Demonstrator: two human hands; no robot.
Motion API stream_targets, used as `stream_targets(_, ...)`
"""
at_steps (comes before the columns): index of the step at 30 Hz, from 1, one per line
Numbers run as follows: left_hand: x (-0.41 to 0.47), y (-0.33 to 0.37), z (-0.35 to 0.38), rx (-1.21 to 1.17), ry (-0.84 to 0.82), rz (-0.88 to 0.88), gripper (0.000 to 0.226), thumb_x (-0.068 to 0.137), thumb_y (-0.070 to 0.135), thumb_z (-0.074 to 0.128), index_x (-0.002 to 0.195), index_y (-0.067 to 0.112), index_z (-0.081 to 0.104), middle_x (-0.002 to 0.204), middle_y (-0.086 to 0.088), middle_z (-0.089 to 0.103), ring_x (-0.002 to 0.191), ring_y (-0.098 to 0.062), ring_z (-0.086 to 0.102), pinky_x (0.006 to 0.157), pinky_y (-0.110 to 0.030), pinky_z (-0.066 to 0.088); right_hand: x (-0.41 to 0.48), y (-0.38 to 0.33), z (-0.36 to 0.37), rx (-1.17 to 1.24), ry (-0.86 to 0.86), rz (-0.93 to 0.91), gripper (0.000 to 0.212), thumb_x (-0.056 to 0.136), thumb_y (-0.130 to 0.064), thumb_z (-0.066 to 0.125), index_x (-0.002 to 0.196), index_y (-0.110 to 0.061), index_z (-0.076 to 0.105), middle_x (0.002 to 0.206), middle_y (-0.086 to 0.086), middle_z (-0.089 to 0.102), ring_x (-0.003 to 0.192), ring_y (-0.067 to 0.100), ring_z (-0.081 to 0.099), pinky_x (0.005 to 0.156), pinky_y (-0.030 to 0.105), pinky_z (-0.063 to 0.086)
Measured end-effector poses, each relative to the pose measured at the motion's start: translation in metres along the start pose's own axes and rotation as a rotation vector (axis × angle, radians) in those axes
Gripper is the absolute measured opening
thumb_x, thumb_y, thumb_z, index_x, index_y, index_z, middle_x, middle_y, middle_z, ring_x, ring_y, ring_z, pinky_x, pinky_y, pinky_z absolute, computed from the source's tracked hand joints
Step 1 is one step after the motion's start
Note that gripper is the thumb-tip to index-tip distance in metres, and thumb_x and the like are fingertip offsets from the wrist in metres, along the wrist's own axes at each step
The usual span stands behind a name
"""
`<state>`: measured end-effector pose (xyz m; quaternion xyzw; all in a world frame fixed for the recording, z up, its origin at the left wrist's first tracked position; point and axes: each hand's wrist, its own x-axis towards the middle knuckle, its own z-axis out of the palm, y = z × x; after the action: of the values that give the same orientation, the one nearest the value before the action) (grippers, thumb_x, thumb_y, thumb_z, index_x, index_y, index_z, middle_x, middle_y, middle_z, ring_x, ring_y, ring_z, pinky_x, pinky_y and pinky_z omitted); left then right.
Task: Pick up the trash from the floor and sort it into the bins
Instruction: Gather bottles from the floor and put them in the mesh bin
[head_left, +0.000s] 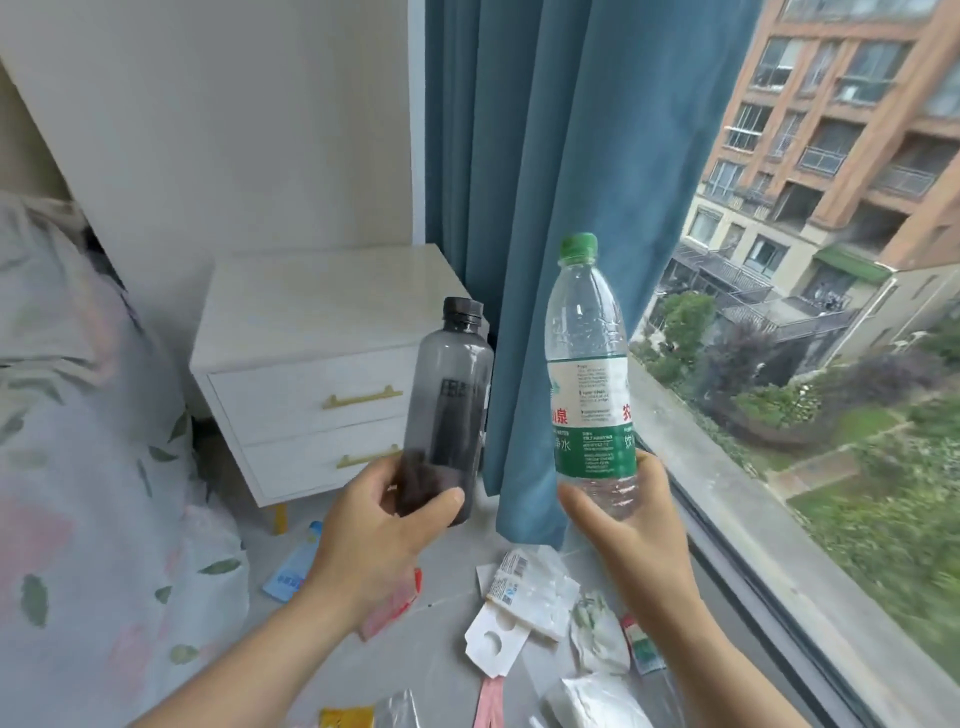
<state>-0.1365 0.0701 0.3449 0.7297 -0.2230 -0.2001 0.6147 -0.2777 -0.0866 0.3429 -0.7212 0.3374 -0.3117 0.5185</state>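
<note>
My left hand (379, 525) grips a dark bottle (447, 410) at nine o'clock, my right hand (623, 525) a green-capped bottle (589, 374) at three, both held above litter (524, 597) at six; next I must find the unseen bins.

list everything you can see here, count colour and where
dark bottle: 1, smoky grey with black cap, held upright at centre
clear bottle: 1, green cap, green and white label, held upright beside it
nightstand: 1, white with gold handles, behind the dark bottle
curtain: 1, blue, beside the window
bed cover: 1, white floral, far left
card packaging: several pieces, white, on the floor
blue packet: 1, blue, floor by the bed cover
yellow wrapper: 1, yellow, bottom edge
left hand: 1, grips the dark bottle's base
right hand: 1, grips the clear bottle's lower part
</note>
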Motion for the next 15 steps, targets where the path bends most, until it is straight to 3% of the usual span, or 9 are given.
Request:
stream_targets(3, -0.002, 0.089, -0.019, 0.003, 0.002, 0.018, 0.048, 0.047, 0.053, 0.068, 0.087, 0.026, 0.069, 0.088, 0.007, 0.073, 0.080, -0.011, 0.067, 0.064, -0.011, 0.049, 0.005, -0.082, -0.021, -0.001, 0.000, -0.011, 0.037, 0.076, -0.025, 0.077, 0.106, -0.030, 0.055, 0.090, -0.018, 0.069, 0.077, -0.005, 0.064, 0.064, 0.011, 0.046)
stream_targets(7, -0.002, 0.217, -0.038, 0.008, -0.008, 0.081, 0.053, 0.047, 0.056, 0.067, 0.090, 0.027, 0.069, 0.088, 0.013, 0.074, 0.081, -0.006, 0.068, 0.071, -0.017, 0.051, 0.010, -0.207, -0.065, 0.016, 0.022, -0.052, 0.038, 0.078, -0.021, 0.076, 0.108, -0.027, 0.055, 0.095, -0.012, 0.069, 0.082, -0.003, 0.064, 0.067, 0.012, 0.046)
stream_targets(13, -0.021, 0.428, -0.058, -0.021, -0.048, 0.218, 0.031, 0.061, 0.038, 0.070, 0.089, 0.027, 0.068, 0.087, 0.013, 0.073, 0.075, -0.001, 0.066, 0.060, -0.007, 0.048, 0.020, -0.410, -0.144, 0.005, 0.089, -0.192, 0.039, 0.077, -0.023, 0.078, 0.105, -0.033, 0.053, 0.094, -0.013, 0.071, 0.085, -0.002, 0.065, 0.074, 0.017, 0.048)
stream_targets(15, -0.032, 0.494, -0.061, -0.041, -0.075, 0.269, 0.030, 0.062, 0.038, 0.071, 0.090, 0.029, 0.068, 0.089, 0.012, 0.074, 0.078, -0.003, 0.068, 0.064, -0.011, 0.049, 0.017, -0.473, -0.170, 0.002, 0.121, -0.246, 0.039, 0.077, -0.021, 0.078, 0.103, -0.036, 0.052, 0.094, -0.017, 0.069, 0.084, -0.007, 0.063, 0.070, 0.009, 0.046)
